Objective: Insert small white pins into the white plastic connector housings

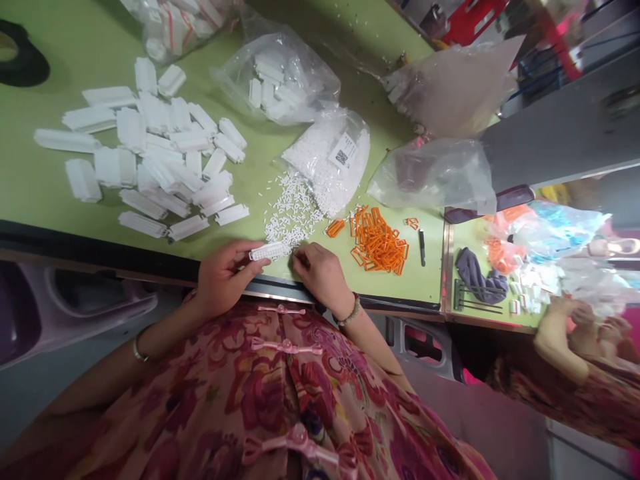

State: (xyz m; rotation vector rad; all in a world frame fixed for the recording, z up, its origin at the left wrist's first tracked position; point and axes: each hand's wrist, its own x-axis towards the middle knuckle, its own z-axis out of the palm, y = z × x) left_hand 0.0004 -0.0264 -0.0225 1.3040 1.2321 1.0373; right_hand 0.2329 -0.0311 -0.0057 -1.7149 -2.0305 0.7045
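My left hand (225, 275) holds a small white part (268, 251) with rows of small holes between thumb and fingers, at the table's front edge. My right hand (320, 272) rests just right of it, fingers curled at the near side of a spread of tiny white pegs (293, 210); whatever its fingertips pinch is too small to make out. Behind the pegs lies a clear bag of the same pegs (335, 157) with a printed label. A heap of orange frames (379, 243) sits to the right. White plastic housings (160, 150) are piled on the left.
Further back are clear bags, one with white housings (273, 83). A dark knife (422, 248) lies right of the orange heap. On the adjoining table are a grey cloth (477, 275), a black rack (477, 297) and another person's hands (570, 323). A black object (23, 57) is at far left.
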